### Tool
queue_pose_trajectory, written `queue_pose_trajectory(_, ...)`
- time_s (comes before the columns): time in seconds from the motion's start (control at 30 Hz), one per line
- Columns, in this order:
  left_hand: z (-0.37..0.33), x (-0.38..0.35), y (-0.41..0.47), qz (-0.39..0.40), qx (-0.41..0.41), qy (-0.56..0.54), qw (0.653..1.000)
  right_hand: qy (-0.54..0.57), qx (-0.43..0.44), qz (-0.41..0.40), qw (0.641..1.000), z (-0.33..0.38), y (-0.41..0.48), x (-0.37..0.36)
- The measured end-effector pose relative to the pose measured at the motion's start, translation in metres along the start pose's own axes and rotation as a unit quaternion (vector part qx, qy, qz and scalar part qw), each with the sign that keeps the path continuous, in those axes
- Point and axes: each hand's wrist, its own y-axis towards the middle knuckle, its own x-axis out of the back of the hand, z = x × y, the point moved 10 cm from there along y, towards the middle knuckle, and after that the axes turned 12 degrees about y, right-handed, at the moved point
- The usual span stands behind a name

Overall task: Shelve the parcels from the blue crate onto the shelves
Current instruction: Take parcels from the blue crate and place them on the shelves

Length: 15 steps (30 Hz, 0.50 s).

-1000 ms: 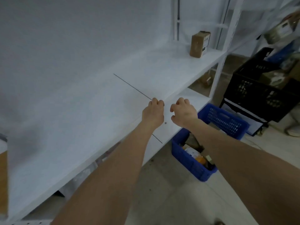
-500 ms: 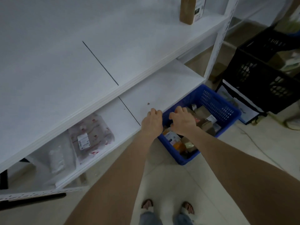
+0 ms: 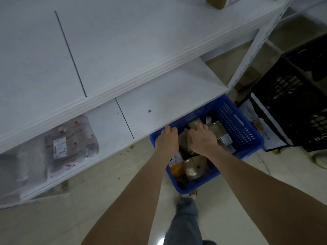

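Observation:
The blue crate stands on the floor, partly under the lower white shelf. Several parcels lie in it: brown ones and an orange and white one. My left hand hovers over the crate's left rim with loosely curled fingers and holds nothing that I can see. My right hand lies on the brown parcels in the middle of the crate, its fingers over one parcel's top edge. Whether they grip it is hidden.
A clear-bagged parcel with red marks lies on the lower shelf at left. A brown box stands on the upper shelf. A black crate and a white bag sit right of the blue crate. My leg is below.
My view tilted down from the upper shelf to the floor. Both hands dropped from the shelf edge into the blue crate, the right one now on the parcels.

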Motion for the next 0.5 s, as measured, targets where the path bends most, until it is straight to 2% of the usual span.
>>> queue_pose_trajectory(0.17,-0.019,-0.034,0.041,0.057,0.018,-0.02,0.998,-0.003,0.001,0.031,1.0,-0.04,0.044,-0.013)
queue_pose_trajectory(0.37,-0.048,-0.07,0.084,0.08,0.048,-0.034,0.995,0.022,-0.004,0.081,0.997,-0.095,0.086,-0.034)
queue_pose_trajectory(0.5,-0.072,-0.104,0.105,0.101,0.106,-0.059,0.988,0.016,-0.004,0.122,0.992,-0.141,0.11,-0.062)
